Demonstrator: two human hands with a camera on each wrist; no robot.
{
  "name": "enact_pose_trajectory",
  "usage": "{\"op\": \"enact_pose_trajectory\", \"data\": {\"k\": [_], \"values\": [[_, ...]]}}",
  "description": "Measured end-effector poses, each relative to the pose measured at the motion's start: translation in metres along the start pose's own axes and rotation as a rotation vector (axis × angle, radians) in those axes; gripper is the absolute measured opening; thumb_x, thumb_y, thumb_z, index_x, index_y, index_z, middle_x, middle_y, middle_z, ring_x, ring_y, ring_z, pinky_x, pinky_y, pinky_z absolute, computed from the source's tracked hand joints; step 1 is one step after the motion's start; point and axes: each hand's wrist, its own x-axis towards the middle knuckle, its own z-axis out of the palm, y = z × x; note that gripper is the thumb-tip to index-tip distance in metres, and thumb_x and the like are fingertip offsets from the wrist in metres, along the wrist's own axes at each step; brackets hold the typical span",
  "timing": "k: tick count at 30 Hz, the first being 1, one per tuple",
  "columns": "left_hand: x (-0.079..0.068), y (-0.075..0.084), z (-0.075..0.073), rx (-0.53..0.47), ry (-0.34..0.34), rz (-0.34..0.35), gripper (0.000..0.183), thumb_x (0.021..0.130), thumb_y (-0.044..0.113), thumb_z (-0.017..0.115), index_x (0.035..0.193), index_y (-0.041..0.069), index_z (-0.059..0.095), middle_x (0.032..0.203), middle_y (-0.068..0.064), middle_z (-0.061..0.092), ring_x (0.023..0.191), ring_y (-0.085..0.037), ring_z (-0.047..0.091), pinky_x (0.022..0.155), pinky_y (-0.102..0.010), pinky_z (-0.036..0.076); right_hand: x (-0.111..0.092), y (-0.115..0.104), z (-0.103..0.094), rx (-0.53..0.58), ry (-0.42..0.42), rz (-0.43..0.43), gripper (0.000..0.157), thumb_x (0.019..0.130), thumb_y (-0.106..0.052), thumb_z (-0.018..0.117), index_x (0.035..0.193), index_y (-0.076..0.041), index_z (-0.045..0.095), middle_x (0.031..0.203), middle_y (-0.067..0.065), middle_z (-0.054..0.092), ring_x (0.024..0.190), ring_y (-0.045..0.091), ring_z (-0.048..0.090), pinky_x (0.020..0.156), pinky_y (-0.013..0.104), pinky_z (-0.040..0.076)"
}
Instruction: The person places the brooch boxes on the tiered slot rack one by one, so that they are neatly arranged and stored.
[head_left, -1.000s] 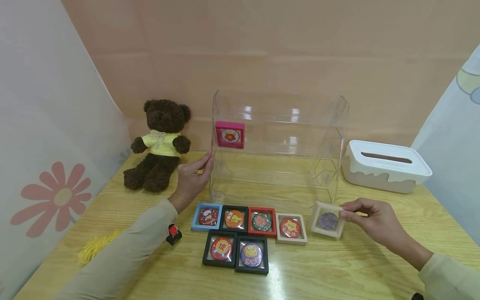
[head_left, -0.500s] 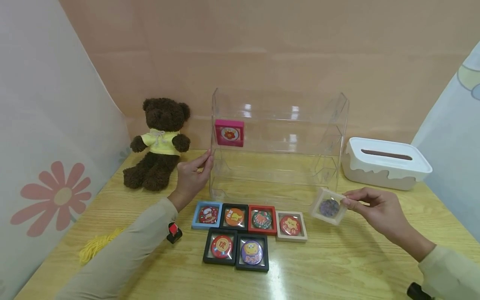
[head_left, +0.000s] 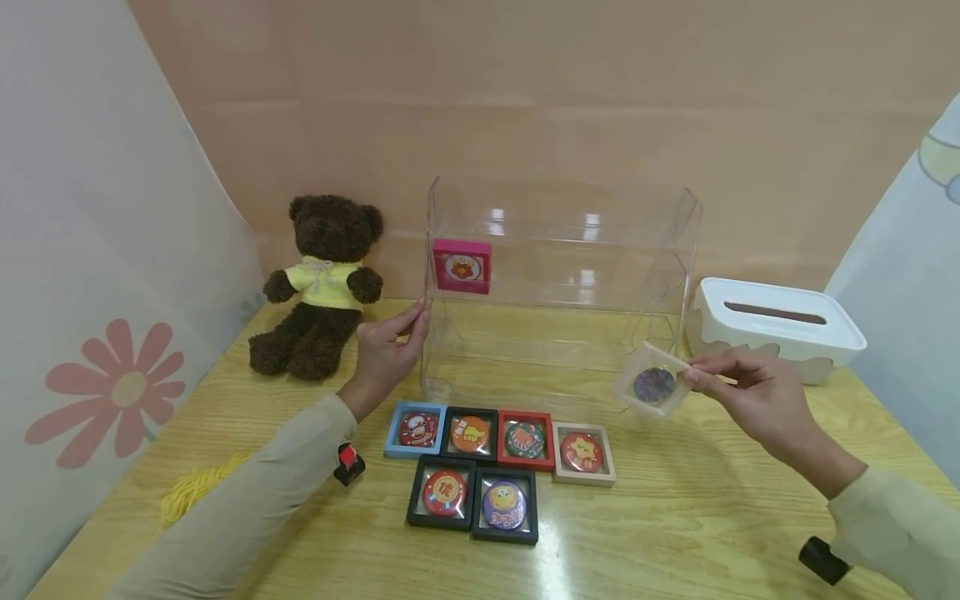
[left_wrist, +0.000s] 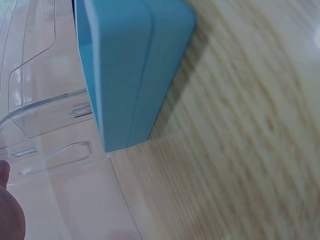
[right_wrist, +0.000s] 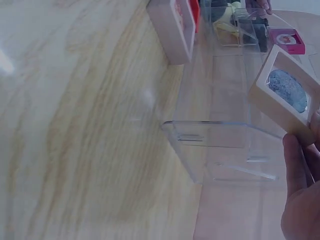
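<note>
My right hand pinches a cream square frame by its right corner, holding it tilted in front of the rack's lower right. A dark purple-grey round piece sits inside the frame. With thumb and fingertips my left hand grips the left side edge of the clear acrylic tiered rack. A magenta frame with a flower badge stands at the left of an upper tier. In the right wrist view the cream frame shows its thick side, with the rack's clear end panel below it.
Before the rack lie badge frames: blue, black, red and cream, with two more black frames nearer. A brown teddy bear sits left, yellow yarn lies front left, and a tissue box stands right.
My right hand has lifted the cream frame upward from near the table and tilted it toward the rack. The left hand stays at the rack's edge.
</note>
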Motion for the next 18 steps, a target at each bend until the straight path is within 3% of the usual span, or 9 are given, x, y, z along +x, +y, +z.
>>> {"op": "enact_pose_trajectory", "data": {"k": [7, 13, 18], "values": [[0.001, 0.003, 0.0, -0.004, 0.015, -0.009, 0.023, 0.082, -0.007, 0.066, 0.104, -0.009, 0.069, 0.088, -0.019, 0.069, 0.06, -0.02, 0.068, 0.043, -0.031, 0.053, 0.016, -0.009, 0.007, -0.08, 0.024, -0.02, 0.004, 0.082, 0.017, 0.064, 0.083, 0.014, 0.066, 0.091, 0.004, 0.071, 0.078, 0.011, 0.068, 0.067, 0.023, 0.055], [0.0, 0.003, -0.001, 0.009, -0.006, -0.015, 0.022, 0.082, -0.005, 0.066, 0.104, -0.009, 0.069, 0.089, -0.02, 0.068, 0.064, -0.021, 0.069, 0.048, -0.03, 0.055, 0.031, -0.013, 0.017, -0.158, 0.069, 0.002, 0.003, 0.083, 0.011, 0.066, 0.085, 0.013, 0.067, 0.091, 0.002, 0.071, 0.078, 0.01, 0.067, 0.066, 0.021, 0.055], [0.001, 0.003, -0.003, 0.017, -0.011, -0.014, 0.022, 0.083, -0.003, 0.066, 0.104, -0.009, 0.068, 0.091, -0.019, 0.068, 0.064, -0.021, 0.069, 0.051, -0.03, 0.056, 0.045, -0.018, 0.024, -0.149, 0.079, -0.011, 0.003, 0.083, 0.011, 0.067, 0.085, 0.013, 0.067, 0.092, 0.003, 0.07, 0.078, 0.011, 0.066, 0.066, 0.02, 0.055]]}}
